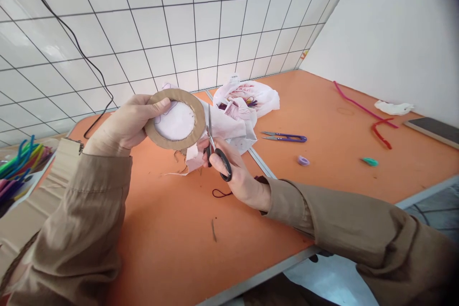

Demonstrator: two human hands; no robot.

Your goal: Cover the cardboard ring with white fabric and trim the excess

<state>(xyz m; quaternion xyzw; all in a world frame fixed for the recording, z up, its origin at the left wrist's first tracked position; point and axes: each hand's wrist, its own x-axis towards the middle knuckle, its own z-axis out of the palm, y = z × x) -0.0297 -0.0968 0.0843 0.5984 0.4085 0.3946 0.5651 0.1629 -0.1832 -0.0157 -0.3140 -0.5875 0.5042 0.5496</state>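
My left hand (134, 122) grips a cardboard ring (199, 117) by its left side, thumb on the front face. White fabric (175, 122) fills the ring's opening, with dark thread lines near the thumb, and more of it hangs out past the right and lower edges. In my right hand (238, 172) is a pair of black-handled scissors (225, 165), fingers in the loops. The blades point up, parted, close against the ring's right edge with the fabric around them. How far the cloth lies between the blades I cannot tell.
Behind the hands lies a white plastic bag (265, 95) with threads inside. To the right are purple thread snips (287, 137), a lilac ring-shaped item (303, 160), a green item (370, 161) and red pipe cleaners (382, 134). Corrugated cardboard (39, 196) lies left. A tiled wall (179, 24) bounds the back.
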